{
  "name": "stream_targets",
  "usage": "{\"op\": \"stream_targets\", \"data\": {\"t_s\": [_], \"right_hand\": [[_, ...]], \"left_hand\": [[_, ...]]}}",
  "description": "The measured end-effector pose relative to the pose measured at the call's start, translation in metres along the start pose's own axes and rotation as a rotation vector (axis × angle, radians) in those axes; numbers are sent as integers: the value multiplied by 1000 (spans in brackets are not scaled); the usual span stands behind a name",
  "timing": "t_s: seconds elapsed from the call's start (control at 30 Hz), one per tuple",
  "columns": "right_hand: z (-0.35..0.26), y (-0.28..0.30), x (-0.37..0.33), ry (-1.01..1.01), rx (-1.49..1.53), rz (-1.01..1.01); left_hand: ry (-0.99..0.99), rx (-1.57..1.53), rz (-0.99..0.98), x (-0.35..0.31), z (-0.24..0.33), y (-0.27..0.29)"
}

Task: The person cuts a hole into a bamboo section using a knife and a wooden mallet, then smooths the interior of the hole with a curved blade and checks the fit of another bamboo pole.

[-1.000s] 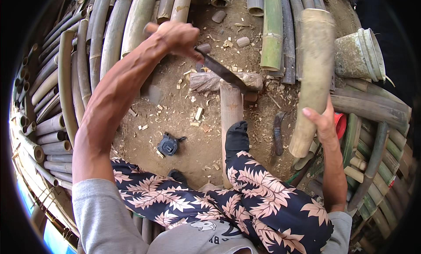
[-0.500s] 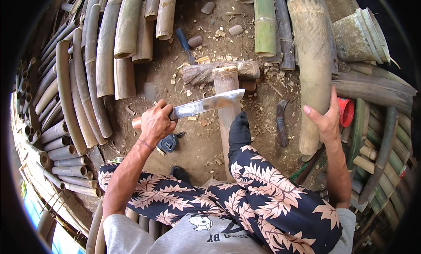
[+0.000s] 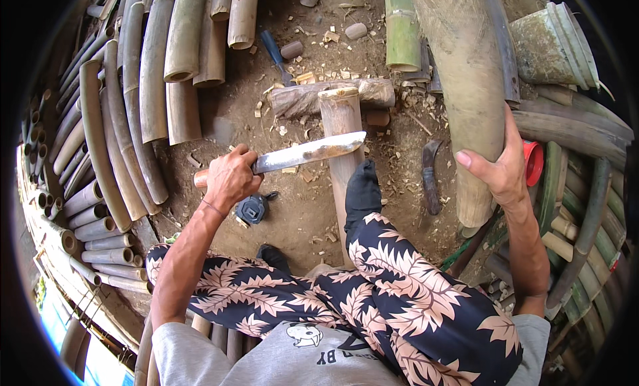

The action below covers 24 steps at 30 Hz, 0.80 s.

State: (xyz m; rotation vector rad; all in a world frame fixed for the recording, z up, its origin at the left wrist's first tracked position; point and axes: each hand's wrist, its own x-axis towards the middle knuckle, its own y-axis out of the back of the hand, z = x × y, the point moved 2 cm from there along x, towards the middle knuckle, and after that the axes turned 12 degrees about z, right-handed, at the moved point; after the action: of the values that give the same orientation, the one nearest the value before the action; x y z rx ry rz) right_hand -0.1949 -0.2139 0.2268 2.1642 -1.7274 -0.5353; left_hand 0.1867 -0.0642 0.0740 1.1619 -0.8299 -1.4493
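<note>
My left hand [image 3: 233, 175] is closed round the wooden handle of a machete [image 3: 309, 151]. Its blade points right and passes above a bamboo pole [image 3: 341, 129] whose far end rests on a short log [image 3: 296, 101]. My foot in a dark sock [image 3: 364, 189] lies against that pole. On the right, my right hand [image 3: 498, 169] grips a thick, pale bamboo pole [image 3: 469, 73] near its lower end, thumb on the near side and fingers partly hidden behind it. The pole stands tilted, and its upper end runs out of the picture.
Bamboo poles [image 3: 156, 73] are stacked along the left; more pieces [image 3: 586, 233] lie at right beside a red container [image 3: 532, 163] and dirty bucket [image 3: 552, 49]. A curved knife [image 3: 430, 179], a blue-handled chisel [image 3: 273, 49], a black tape measure [image 3: 251, 209] and wood chips lie on the dirt.
The pole in my right hand has risen and come closer, its upper end leaving the picture. My left hand has shifted slightly left and up with the machete.
</note>
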Motion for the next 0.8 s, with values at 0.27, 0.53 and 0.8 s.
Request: {"op": "stream_targets", "data": {"t_s": [0.27, 0.53, 0.8], "right_hand": [[0, -4, 0, -20, -27, -69], [-5, -34, -11, 715, -391, -257], [36, -54, 45, 1068, -996, -651]], "left_hand": [[-13, -6, -12, 4, 0, -2], [-26, 67, -127, 17, -17, -17], [-27, 96, -173, 38, -13, 2]]}}
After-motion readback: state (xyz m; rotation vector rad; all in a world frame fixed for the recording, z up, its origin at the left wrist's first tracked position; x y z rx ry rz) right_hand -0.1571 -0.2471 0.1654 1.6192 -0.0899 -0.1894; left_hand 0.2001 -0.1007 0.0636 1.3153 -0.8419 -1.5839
